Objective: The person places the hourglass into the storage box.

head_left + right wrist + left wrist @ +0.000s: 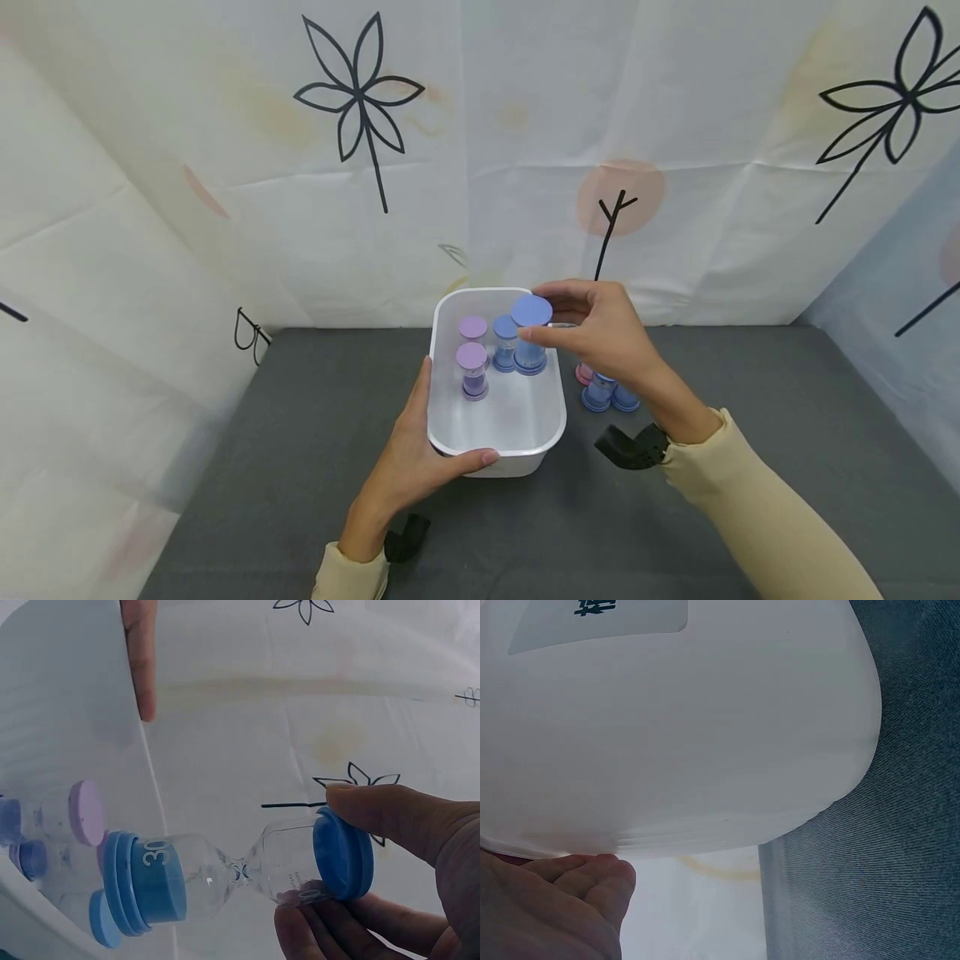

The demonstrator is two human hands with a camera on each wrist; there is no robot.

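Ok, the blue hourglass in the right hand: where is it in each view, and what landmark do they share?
Head: just right of and below centre, the blue hourglass in the right hand.
Left wrist: not in it.
Right wrist: low in the middle, lying sideways.
Shared landmark: the white tub.

A dark gray table (262, 483) bordered by pale printed cloth (517, 125).
The creased cloth rises behind and on both sides, showing black outlined flowers (358, 94) and a peach circle (630, 217); the light is soft, bluish at right.
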